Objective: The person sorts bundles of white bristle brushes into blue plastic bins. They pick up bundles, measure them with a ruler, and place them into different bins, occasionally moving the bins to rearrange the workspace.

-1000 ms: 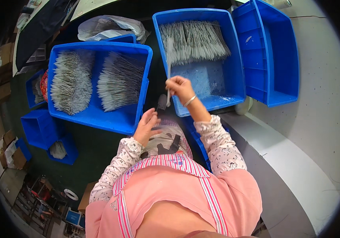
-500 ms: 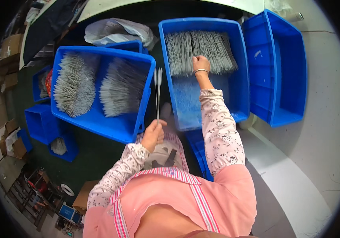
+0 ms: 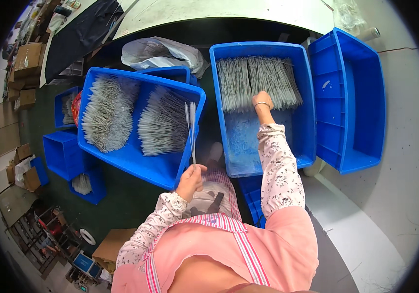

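My left hand point(image 3: 190, 181) is closed round the wire stems of a few thin tube brushes point(image 3: 192, 127), held upright with their pale bristle ends at the top. These brushes overlap the right rim of the left blue bin point(image 3: 136, 168). My right hand point(image 3: 262, 99) reaches into the right blue bin point(image 3: 226, 141) with its fingers closed at the near edge of a wide layer of similar brushes point(image 3: 234, 83). What its fingertips grip is hidden. Two dense heaps of brushes, a left heap point(image 3: 107, 115) and a right heap point(image 3: 163, 124), lie in the left bin.
An empty-looking blue bin point(image 3: 361, 112) stands on its side at the right. A white plastic bag point(image 3: 165, 53) lies behind the left bin. Smaller blue boxes point(image 3: 63, 154) stand at left, one holding brushes. A pale tabletop point(image 3: 229, 14) runs along the back.
The whole view has shifted, so the bins appear lower and farther right. The brushes in my left hand now overlap the left bin's rim. My right hand stays at the brush layer.
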`<state>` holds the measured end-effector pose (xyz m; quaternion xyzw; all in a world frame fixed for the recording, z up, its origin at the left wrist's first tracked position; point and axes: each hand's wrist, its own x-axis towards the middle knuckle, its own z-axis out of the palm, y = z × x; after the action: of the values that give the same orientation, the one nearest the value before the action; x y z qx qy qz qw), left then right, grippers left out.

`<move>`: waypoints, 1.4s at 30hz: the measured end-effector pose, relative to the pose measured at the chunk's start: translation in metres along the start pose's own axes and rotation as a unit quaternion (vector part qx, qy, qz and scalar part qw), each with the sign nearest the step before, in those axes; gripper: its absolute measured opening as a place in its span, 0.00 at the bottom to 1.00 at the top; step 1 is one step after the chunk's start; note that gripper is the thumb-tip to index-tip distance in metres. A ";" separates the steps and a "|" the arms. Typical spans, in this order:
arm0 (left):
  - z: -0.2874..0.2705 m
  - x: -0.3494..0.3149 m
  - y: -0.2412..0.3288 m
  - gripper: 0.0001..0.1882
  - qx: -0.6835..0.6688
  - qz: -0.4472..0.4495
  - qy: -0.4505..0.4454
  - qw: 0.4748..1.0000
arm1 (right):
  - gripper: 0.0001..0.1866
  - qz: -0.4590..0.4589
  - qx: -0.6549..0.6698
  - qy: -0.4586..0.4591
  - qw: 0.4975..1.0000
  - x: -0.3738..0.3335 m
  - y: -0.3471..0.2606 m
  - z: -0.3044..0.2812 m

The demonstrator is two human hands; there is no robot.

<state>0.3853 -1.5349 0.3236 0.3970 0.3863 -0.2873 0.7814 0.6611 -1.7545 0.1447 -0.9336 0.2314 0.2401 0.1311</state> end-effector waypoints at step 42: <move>0.007 0.002 0.025 0.13 0.187 -0.194 -0.279 0.922 | 0.20 -0.142 0.638 -0.277 0.704 -0.204 0.099 -0.131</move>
<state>0.4082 -1.5284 0.3348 0.3571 0.1617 -0.5992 0.6981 0.5042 -1.8112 0.3464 -0.5403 0.1472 0.2614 0.7862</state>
